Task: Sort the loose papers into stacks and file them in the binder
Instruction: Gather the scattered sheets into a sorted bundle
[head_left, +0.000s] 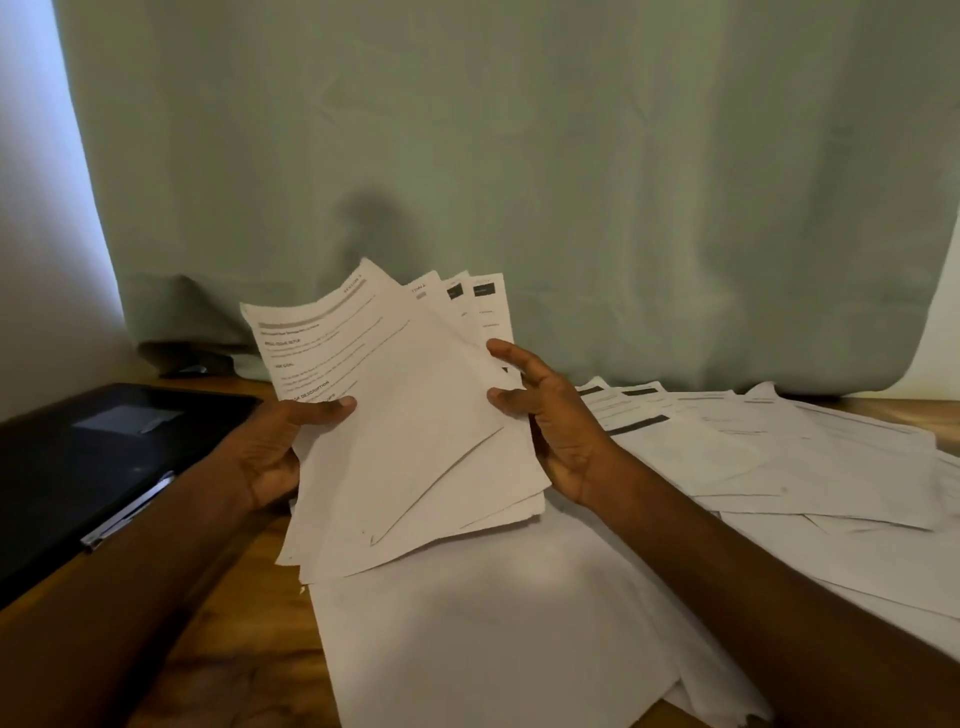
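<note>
I hold a fanned bundle of printed papers (410, 415) above the wooden table (249, 639). My left hand (280, 452) grips the bundle's left edge, thumb on the front sheet. My right hand (550, 415) holds the right edge, thumb on the front and fingers partly behind the sheets. Several sheets fan out behind the front page at the top right. A black binder (88, 457) lies open on the table to the left, its metal clip (127, 512) showing. More loose papers (779, 457) lie spread across the table on the right, and blank sheets (493, 639) lie below the bundle.
A pale green curtain (519, 182) hangs behind the table and drapes onto its far edge. A white wall (36, 234) shows at the far left. A small dark object (192, 369) sits under the curtain's fold beyond the binder.
</note>
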